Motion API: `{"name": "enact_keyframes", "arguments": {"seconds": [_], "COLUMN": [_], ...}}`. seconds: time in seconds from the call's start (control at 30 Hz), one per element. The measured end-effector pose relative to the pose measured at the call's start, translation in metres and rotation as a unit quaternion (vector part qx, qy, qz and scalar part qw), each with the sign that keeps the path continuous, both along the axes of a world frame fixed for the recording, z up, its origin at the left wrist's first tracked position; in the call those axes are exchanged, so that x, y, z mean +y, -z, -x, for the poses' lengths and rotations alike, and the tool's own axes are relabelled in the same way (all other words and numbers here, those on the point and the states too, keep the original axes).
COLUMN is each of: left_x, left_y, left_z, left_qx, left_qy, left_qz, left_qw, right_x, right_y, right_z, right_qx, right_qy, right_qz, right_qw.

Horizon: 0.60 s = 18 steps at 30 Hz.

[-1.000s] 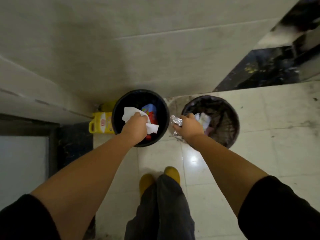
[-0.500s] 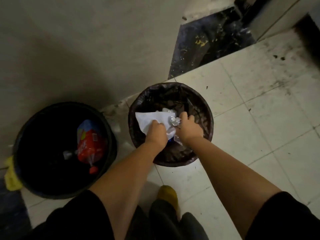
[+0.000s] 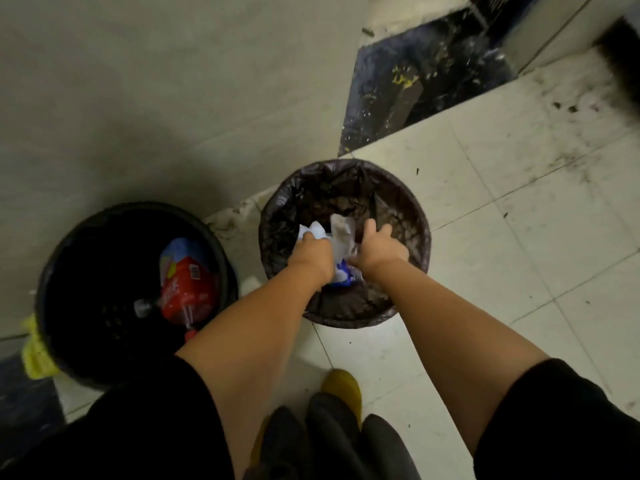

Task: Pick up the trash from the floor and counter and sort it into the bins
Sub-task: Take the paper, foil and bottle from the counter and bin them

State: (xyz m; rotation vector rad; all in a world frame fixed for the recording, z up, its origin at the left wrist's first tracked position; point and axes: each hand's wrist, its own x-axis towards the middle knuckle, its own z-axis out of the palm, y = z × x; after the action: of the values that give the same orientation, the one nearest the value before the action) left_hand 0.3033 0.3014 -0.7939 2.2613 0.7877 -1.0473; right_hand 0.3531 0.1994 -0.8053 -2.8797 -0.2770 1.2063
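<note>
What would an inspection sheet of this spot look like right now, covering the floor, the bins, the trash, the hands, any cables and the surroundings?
Surface: pale tiled floor, with dark specks and smudges toward the far right.
Job's things: lined bin with a dark bag, holding white paper and other scraps; black bin to its left, holding a red-labelled plastic bottle.
Clutter: a yellow item behind the black bin, mostly hidden.
Hands: left hand closed on the white paper over the lined bin; right hand beside it, fingers spread; whether it holds anything cannot be told.
Cables: nothing seen.
Surroundings: plain wall, a dark speckled panel, yellow shoe.
</note>
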Motion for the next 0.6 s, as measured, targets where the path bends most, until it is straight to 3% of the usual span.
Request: {"name": "enact_keyframes", "arguments": {"seconds": [0.1,0.37,0.6], "left_x": [0.012,0.039,0.021], "left_y": [-0.099,-0.383,-0.508], "left_z": [0.003,0.014,0.052], "left_qx": [-0.047,-0.15,-0.2], "left_qy": [0.069,0.106,0.169], "left_qz": [-0.014,-0.048,-0.068], "left_qw": [0.996,0.982,0.963], "right_x": [0.002,0.002,-0.021], "right_y": [-0.101,-0.374,-0.505], "right_z": [-0.005,0.007,0.039], "right_qx": [-0.031,-0.104,-0.115], "right_qy": [0.002,-0.018,-0.027], "right_qz": [-0.02,-0.045,-0.087], "right_qw": [0.999,0.993,0.989]}}
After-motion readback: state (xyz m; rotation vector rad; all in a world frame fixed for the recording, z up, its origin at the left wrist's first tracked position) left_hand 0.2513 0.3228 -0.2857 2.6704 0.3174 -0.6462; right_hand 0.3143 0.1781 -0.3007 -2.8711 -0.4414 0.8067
